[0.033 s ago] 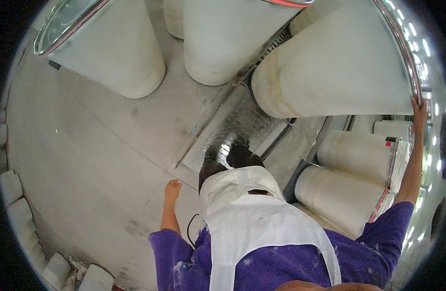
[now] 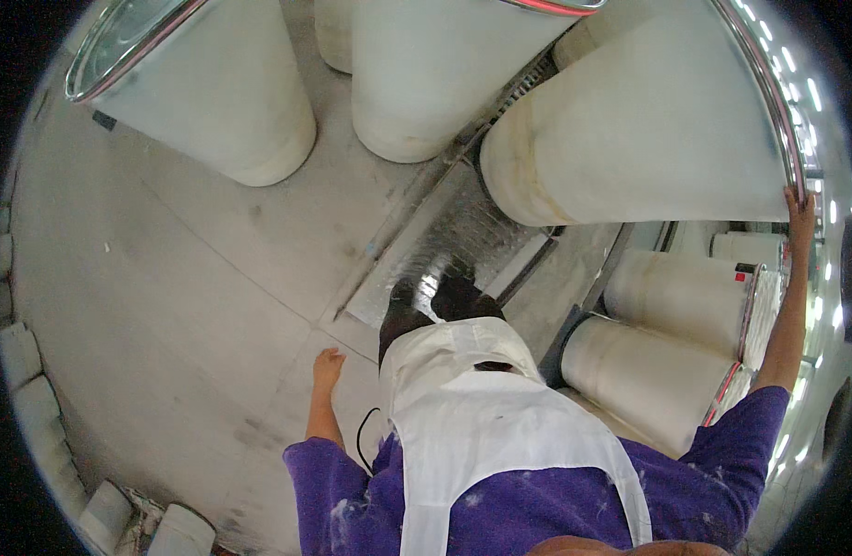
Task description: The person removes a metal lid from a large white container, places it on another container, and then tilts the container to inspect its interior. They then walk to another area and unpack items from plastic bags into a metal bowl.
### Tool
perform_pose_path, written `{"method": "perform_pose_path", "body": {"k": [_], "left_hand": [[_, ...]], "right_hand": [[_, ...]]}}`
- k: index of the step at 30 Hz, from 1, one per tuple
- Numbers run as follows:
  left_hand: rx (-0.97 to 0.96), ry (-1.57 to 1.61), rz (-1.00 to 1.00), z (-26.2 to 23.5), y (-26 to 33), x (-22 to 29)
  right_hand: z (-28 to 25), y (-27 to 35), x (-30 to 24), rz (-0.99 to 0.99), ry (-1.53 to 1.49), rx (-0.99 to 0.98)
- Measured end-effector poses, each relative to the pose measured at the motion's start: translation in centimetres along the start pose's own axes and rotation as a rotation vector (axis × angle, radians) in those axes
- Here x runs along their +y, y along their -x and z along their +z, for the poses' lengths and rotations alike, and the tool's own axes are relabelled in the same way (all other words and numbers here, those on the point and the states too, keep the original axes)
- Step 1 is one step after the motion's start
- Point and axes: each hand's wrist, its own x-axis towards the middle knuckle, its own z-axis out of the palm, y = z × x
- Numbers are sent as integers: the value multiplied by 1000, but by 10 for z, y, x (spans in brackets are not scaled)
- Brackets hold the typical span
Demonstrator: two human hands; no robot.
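A large white sliver can [image 2: 639, 130] with a shiny metal rim stands at the upper right, a brownish stain near its base. My right arm reaches far out to that rim, and my right hand [image 2: 801, 206] grips it with the fingers over the edge. My left hand [image 2: 329, 368] hangs low beside my apron over the floor, its fingers loosely bent and slightly apart, holding nothing. Whatever is inside the gripped can is out of sight.
Ahead stand another white can [image 2: 426, 79] with a red-edged rim and, to its left, an open-topped can [image 2: 217, 102]. Metal plating [image 2: 426, 241] lies under my feet. Cans filled with white fibre [image 2: 676, 292] line the right side. More cans [image 2: 180, 533] stand at lower left.
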Motion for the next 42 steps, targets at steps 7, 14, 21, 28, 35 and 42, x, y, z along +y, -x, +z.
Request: {"method": "perform_pose_path", "body": {"k": [7, 14, 21, 28, 35, 42], "left_hand": [[11, 262, -247, 9, 43, -69], [30, 353, -77, 10, 25, -51], [-13, 296, 6, -22, 1, -17], [-38, 229, 7, -57, -6, -31], [-82, 211, 63, -80, 13, -71], [-53, -26, 310, -82, 36, -200]], "right_hand": [[-17, 13, -31, 173, 142, -102], [-43, 58, -104, 103, 325, -100], [-59, 117, -157, 10, 142, -29], [-74, 187, -175, -83, 152, 27], [-92, 255, -132, -117, 316, 73], [-90, 295, -130, -142, 450, 169]]}}
